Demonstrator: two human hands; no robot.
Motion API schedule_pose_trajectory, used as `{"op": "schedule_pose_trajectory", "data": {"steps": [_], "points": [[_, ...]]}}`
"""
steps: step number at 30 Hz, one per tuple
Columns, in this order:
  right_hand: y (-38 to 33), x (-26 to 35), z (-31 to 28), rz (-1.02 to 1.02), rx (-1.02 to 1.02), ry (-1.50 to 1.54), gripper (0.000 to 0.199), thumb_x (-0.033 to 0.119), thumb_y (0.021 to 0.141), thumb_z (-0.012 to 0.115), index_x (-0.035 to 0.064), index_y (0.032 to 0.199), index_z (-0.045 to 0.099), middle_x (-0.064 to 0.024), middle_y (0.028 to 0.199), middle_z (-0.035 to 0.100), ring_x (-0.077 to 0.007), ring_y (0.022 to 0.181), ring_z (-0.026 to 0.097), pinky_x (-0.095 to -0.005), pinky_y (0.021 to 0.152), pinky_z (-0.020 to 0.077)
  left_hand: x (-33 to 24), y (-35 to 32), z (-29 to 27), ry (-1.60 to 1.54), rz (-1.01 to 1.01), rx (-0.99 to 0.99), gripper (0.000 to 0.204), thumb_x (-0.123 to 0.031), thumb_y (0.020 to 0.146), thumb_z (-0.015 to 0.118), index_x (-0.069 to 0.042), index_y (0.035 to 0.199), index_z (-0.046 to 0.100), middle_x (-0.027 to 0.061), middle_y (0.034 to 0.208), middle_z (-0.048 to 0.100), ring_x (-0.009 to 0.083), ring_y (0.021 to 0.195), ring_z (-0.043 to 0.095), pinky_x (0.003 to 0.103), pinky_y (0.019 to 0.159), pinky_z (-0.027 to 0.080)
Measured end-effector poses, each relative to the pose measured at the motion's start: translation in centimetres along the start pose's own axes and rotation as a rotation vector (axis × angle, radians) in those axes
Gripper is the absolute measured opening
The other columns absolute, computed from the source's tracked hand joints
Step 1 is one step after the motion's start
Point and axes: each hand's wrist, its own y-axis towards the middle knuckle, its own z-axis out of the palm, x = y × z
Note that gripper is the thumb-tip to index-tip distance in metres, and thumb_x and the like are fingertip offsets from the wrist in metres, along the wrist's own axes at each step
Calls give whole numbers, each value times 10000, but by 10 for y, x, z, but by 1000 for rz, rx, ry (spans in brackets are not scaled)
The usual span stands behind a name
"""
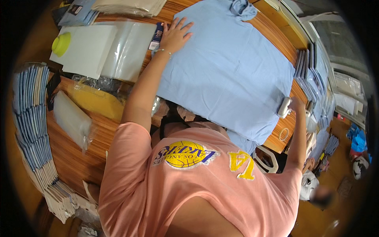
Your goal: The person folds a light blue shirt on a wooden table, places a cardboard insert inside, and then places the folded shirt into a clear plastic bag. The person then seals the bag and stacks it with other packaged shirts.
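A light blue shirt [225, 67] lies spread over the wooden table, its collar [242, 10] at the far edge. My left hand [176, 36] rests flat on its far left edge, fingers spread and holding nothing. On the right side, my right hand [297, 105] is closed around the handle of a white lint roller [284, 108]. The roller's head is at the shirt's near right edge; whether it presses on the cloth I cannot tell. A dark tag with a white label [156, 36] lies just left of my left hand.
To the left are a white board [85, 49], clear plastic bags [132, 51] and a yellow-green round object [61, 44]. Folded garments form a long stack [31, 110] at far left, and bagged ones [312, 75] stand at right. Another person [310, 185] is at lower right.
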Motion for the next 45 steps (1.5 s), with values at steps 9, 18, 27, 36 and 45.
{"op": "schedule_pose_trajectory", "data": {"steps": [9,18,27,36,45], "points": [[-58,313,-92,-534,-353,419,324,217,755,618,91,1053,598,-133,1014,649,-308,937,622,-433,780,492,1,6,-2,110,30,18,474,-434,921,419,-281,1368,381,44,1456,308,265,1352,247,615,1021,198],[-68,-22,63,-131,-340,192,609,192,718,669,95,1293,495,-164,819,654,-259,710,638,-373,656,498,4,7,-4,121,53,69,481,-418,923,438,-273,1377,375,66,1460,294,293,1351,236,602,1025,178],[12,-206,109,18,-623,1067,471,229,795,678,23,1203,564,-79,796,624,-129,645,560,-263,608,467,-73,-9,-37,-104,0,-166,522,-319,920,486,-115,1381,350,161,1446,275,342,1333,238,521,1066,171],[-110,-159,240,479,-946,1209,162,132,823,638,-16,890,649,-71,676,614,-117,630,555,-273,612,455,-79,-75,-50,-230,-134,-213,550,-249,925,498,31,1354,297,224,1393,311,363,1296,278,468,1074,203],[-102,-88,300,819,-1045,748,313,290,736,698,-11,803,645,-172,741,621,-324,757,606,-374,690,475,-124,-31,-48,-466,-33,-159,497,-173,912,517,33,1326,337,219,1347,375,330,1255,352,408,1051,271]]}}
